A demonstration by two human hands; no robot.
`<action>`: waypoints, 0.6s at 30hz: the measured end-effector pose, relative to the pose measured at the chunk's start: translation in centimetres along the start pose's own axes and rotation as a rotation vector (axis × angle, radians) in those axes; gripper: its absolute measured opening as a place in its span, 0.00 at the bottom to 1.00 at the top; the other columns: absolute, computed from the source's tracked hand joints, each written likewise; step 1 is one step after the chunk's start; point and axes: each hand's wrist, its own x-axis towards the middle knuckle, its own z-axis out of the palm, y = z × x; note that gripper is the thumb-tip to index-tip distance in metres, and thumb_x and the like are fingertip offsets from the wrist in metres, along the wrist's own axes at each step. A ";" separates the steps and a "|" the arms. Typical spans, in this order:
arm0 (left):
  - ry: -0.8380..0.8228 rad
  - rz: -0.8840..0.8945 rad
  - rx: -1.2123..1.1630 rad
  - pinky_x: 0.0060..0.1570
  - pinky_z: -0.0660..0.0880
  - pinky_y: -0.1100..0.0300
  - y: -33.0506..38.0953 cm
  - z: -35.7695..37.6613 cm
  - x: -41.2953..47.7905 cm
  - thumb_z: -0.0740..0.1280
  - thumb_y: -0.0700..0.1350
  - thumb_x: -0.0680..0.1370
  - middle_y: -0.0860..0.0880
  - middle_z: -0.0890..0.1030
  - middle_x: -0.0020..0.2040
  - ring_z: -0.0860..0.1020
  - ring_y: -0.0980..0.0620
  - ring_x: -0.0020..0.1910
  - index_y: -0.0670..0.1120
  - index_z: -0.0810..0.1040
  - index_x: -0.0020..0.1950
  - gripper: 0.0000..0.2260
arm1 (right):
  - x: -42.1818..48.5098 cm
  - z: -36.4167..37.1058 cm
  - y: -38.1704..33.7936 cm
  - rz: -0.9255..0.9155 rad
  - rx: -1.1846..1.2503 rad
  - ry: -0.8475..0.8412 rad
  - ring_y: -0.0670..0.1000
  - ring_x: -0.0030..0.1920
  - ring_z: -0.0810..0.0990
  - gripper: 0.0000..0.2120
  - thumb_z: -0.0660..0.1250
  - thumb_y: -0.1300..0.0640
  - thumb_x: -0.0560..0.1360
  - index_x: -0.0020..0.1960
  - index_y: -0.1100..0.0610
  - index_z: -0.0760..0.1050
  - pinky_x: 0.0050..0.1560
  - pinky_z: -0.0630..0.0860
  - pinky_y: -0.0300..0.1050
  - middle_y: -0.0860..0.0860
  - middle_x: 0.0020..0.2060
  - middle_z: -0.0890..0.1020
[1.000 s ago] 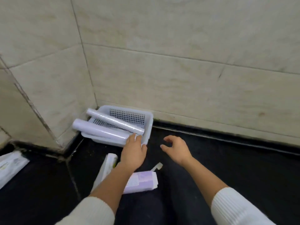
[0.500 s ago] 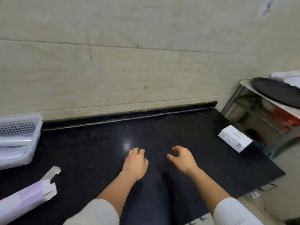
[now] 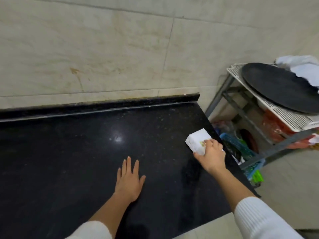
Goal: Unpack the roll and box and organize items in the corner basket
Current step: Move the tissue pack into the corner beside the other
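A small white box [image 3: 196, 140] with a coloured mark lies near the right edge of the black counter [image 3: 86, 152]. My right hand [image 3: 211, 155] is on its near end, fingers closed around it. My left hand [image 3: 129, 180] rests flat on the counter with fingers spread, holding nothing, well left of the box. The corner basket and the rolls are out of view to the left.
A tiled wall runs behind the counter. Right of the counter stands a metal rack [image 3: 259, 121] with a round black pan [image 3: 279, 87] and white cloth on top. A blue crate [image 3: 240, 149] and bags sit on its lower shelf. The counter's right edge drops off beside the box.
The view has swung right, away from the basket. My right hand has reached out to the white box and closed on it. My left hand has flattened on the counter.
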 end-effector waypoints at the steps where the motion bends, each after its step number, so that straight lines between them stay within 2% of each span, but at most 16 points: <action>1: 0.004 -0.008 0.024 0.76 0.39 0.48 0.0 0.7 0.0 0.46 0.59 0.82 0.44 0.32 0.77 0.35 0.45 0.77 0.49 0.35 0.78 0.31 | 0.9 -0.1 1.0 0.031 -0.024 -0.027 0.59 0.72 0.59 0.36 0.71 0.43 0.69 0.71 0.56 0.64 0.67 0.62 0.58 0.56 0.73 0.63; 4: 0.013 -0.016 0.057 0.76 0.36 0.49 -0.4 1.9 0.0 0.43 0.62 0.81 0.46 0.26 0.73 0.30 0.48 0.75 0.50 0.28 0.74 0.31 | 2.9 0.2 3.3 0.121 -0.043 -0.176 0.60 0.75 0.54 0.47 0.72 0.40 0.67 0.77 0.52 0.52 0.69 0.57 0.61 0.56 0.76 0.56; 7: -0.002 -0.021 0.069 0.75 0.35 0.50 -0.6 2.1 0.3 0.43 0.63 0.80 0.46 0.25 0.73 0.28 0.50 0.73 0.51 0.27 0.72 0.31 | 3.7 1.1 4.5 0.132 0.020 -0.213 0.63 0.70 0.60 0.52 0.74 0.42 0.66 0.78 0.53 0.46 0.67 0.62 0.60 0.58 0.72 0.61; 11: -0.054 -0.038 0.077 0.75 0.37 0.50 -0.2 1.8 0.7 0.45 0.63 0.80 0.47 0.26 0.74 0.31 0.48 0.76 0.51 0.31 0.76 0.32 | 3.5 2.0 4.3 0.108 0.091 -0.145 0.64 0.65 0.63 0.49 0.76 0.44 0.64 0.75 0.57 0.51 0.63 0.66 0.57 0.60 0.67 0.65; 15: -0.137 -0.064 0.010 0.77 0.42 0.49 0.4 -0.1 0.8 0.50 0.61 0.81 0.45 0.33 0.78 0.35 0.46 0.77 0.51 0.38 0.79 0.33 | 2.0 3.0 1.6 0.020 0.149 -0.165 0.63 0.64 0.64 0.48 0.76 0.44 0.62 0.73 0.56 0.55 0.61 0.67 0.56 0.58 0.66 0.67; 18: -0.029 -0.089 -0.110 0.77 0.48 0.51 0.0 -1.6 -0.8 0.52 0.58 0.82 0.45 0.43 0.80 0.42 0.46 0.79 0.48 0.45 0.79 0.30 | 0.4 3.8 -2.7 -0.107 0.224 -0.233 0.59 0.64 0.65 0.48 0.76 0.44 0.60 0.73 0.54 0.57 0.60 0.68 0.52 0.55 0.65 0.68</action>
